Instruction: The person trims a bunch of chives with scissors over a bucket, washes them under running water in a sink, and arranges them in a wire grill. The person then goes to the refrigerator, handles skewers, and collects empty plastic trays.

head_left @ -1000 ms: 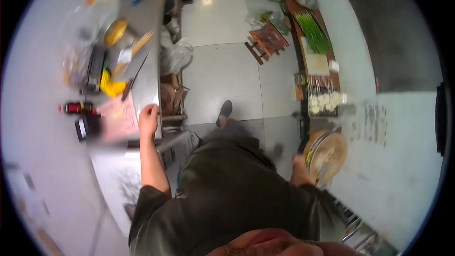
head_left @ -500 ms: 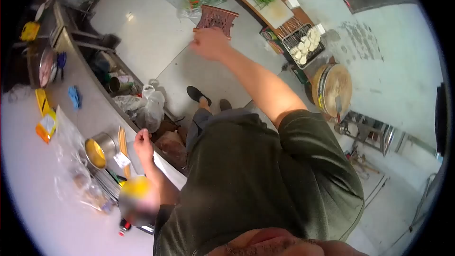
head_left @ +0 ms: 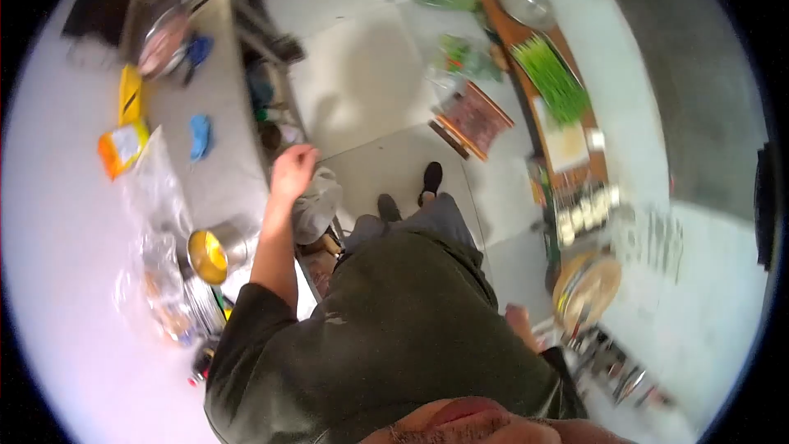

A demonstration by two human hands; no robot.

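Observation:
My left hand (head_left: 294,171) is held out over the edge of the steel counter (head_left: 226,107), fingers loosely curled with nothing visible in them. White plastic bags (head_left: 319,205) hang or lie just below it. My right hand (head_left: 519,325) hangs low at my right side, small and blurred, so its fingers cannot be made out. The nearest thing to it is a round wooden chopping block (head_left: 593,284). On the floor ahead sits a low reddish-brown wooden stool (head_left: 478,119), apart from both hands.
Along the left lie a metal pot (head_left: 207,256) with yellow contents, a blue glove (head_left: 200,137) and an orange-yellow packet (head_left: 123,150). On the right-hand bench are green stalks (head_left: 555,78), a cutting board (head_left: 565,136), pale round pieces (head_left: 585,214) and a metal bowl (head_left: 526,4).
My right hand has swung back from above the stool to my right side. My left hand has moved forward along the counter. The whole view has turned, shifting the stool rightward.

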